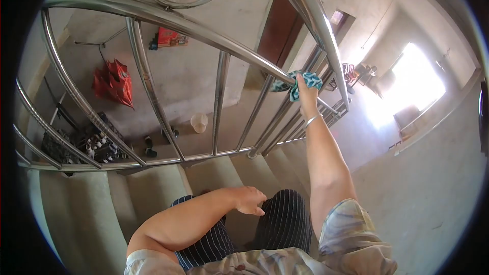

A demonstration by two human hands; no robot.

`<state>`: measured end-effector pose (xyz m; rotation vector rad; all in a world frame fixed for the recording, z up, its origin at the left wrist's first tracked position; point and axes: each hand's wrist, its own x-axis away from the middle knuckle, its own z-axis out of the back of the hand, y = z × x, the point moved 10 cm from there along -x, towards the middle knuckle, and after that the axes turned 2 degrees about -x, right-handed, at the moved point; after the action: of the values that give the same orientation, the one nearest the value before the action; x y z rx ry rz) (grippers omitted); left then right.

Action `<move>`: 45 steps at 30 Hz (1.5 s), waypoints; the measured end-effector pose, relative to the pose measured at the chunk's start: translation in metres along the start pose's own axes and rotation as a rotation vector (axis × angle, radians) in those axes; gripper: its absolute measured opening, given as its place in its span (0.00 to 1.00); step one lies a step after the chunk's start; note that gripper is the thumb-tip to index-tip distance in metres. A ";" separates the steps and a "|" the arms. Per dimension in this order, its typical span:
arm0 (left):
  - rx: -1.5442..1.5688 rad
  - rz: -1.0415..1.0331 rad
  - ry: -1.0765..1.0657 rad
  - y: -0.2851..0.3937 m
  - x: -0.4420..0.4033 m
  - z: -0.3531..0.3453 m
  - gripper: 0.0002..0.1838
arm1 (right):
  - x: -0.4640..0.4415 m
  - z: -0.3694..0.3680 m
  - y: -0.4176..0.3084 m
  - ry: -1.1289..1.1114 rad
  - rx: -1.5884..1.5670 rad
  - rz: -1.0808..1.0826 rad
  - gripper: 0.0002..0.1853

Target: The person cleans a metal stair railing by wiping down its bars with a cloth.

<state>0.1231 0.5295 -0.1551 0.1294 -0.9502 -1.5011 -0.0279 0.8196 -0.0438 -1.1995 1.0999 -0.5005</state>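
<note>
My right hand (306, 92) is closed around a teal patterned cloth (297, 95), pressed against the metal railing's rail (229, 45). The cloth wraps over the rail near the corner post, and a silver bangle is on that wrist. My left hand (249, 201) hovers over or rests by my knee in striped dark trousers (285, 219); I cannot tell whether it touches. Its thumb and fingers are loosely apart, and nothing shows in them.
Concrete stairs (209, 175) run beneath me along the railing's balusters (220, 102). Below, beyond the bars, are a red folded umbrella (116, 82) on the wall, a pale bucket (199, 122) and shoes (149, 146). Bright light enters by a window (420, 79) at right.
</note>
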 end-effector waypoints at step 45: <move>0.202 0.058 -0.120 0.009 0.003 0.002 0.29 | 0.115 -0.013 0.183 -0.005 0.039 -0.650 0.08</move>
<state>0.1282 0.5289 -0.1475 0.1567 -1.1922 -1.3696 -0.0309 0.7831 -0.2570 -1.5173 0.6711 -1.0065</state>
